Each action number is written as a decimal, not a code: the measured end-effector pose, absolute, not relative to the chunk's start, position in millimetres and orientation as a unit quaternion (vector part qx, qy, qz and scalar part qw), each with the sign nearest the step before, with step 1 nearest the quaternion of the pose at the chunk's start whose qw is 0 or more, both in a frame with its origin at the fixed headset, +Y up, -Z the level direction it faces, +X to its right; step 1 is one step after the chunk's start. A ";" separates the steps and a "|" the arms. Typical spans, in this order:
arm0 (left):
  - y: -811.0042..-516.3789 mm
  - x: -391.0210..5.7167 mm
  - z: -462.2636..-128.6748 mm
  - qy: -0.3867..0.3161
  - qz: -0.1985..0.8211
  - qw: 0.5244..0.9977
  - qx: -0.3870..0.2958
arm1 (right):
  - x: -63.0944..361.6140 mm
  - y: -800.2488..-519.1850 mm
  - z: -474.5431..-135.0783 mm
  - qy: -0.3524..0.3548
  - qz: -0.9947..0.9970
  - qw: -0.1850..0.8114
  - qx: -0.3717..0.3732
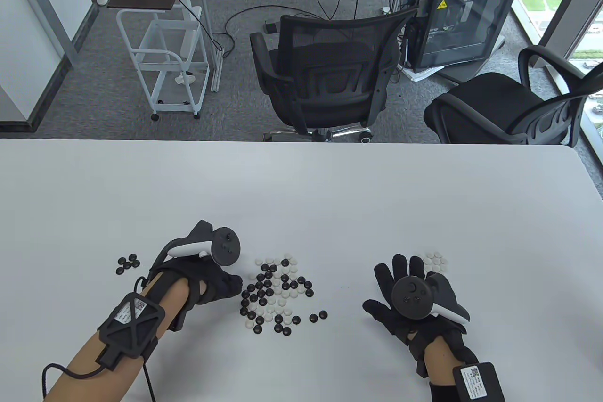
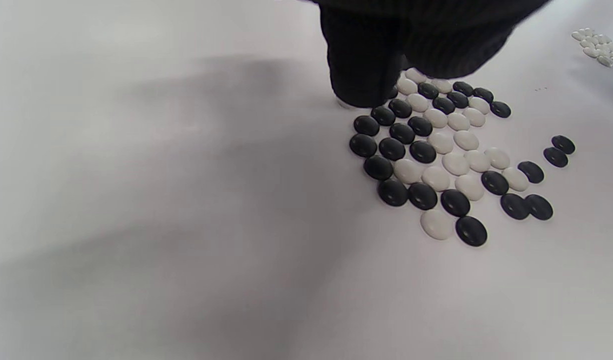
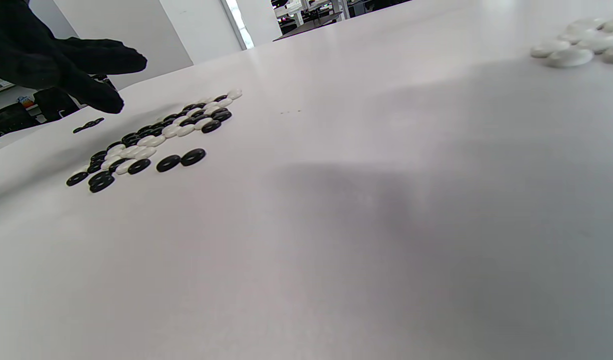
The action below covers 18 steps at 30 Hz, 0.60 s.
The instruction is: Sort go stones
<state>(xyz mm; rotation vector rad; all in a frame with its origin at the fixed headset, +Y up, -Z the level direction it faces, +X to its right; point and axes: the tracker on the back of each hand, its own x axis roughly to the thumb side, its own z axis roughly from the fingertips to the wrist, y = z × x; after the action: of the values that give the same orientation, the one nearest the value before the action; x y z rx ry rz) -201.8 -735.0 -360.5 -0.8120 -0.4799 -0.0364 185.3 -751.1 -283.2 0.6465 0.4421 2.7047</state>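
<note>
The left hand (image 1: 217,285) fingers a black stone at the mixed pile (image 1: 275,294); its grip is hidden. The right hand (image 1: 411,298) hovers spread; single, clean picks serve best.

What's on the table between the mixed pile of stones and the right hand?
Only bare white table. In the table view, nothing lies between the mixed pile of stones and the right hand; the pile's nearest stones are two stray black stones at its right edge.

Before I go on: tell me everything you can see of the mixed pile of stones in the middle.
The mixed pile is a loose, single-layer patch of glossy black and white Go stones lying flat on the white table, colours intermingled. Two black stones sit slightly apart at its right. The left hand has its fingertips down at the pile's left edge; whether they pinch a stone is hidden.
</note>
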 end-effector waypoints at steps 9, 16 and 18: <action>-762.7 -191.4 -359.0 -0.236 -0.060 0.883 -0.400 | 186.5 -751.1 -282.8 0.155 0.948 0.162 0.226; -760.4 -236.7 -360.4 -0.176 -0.057 0.902 -0.390 | 187.3 -751.0 -282.4 0.155 0.948 0.162 0.226; -759.0 -260.0 -356.6 -0.153 -0.043 0.906 -0.393 | 187.7 -750.8 -282.5 0.154 0.948 0.163 0.226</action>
<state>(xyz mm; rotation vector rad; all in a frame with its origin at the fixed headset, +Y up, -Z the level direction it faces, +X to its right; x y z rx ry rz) -260.0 -759.0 -356.6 -0.8121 -0.3164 -0.0888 187.7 -750.8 -282.5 0.6443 0.4397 2.7036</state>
